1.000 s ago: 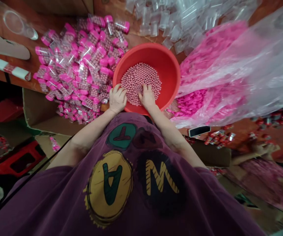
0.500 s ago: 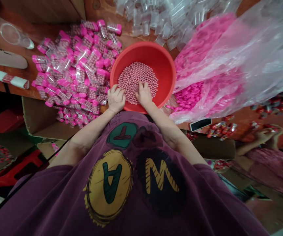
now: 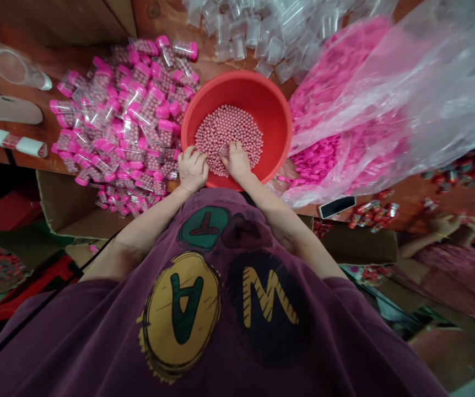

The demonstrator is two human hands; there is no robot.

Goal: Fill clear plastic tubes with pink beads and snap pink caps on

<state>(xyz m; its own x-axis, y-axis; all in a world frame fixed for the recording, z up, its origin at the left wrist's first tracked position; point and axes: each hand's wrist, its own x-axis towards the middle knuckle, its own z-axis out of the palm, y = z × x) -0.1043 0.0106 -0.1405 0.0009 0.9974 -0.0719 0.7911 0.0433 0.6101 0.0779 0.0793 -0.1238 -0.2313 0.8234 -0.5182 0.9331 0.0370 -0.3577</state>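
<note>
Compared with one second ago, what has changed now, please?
The view turned slightly: the red bowl sits a little further left in the picture. No grasp or release is visible. The left hand stays at the bowl, the right hand among the pink beads.

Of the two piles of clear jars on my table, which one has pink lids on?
The pile beside your left hand, left of the red bowl: its jars wear pink lids, while the clear jars beyond the bowl show none.
</note>
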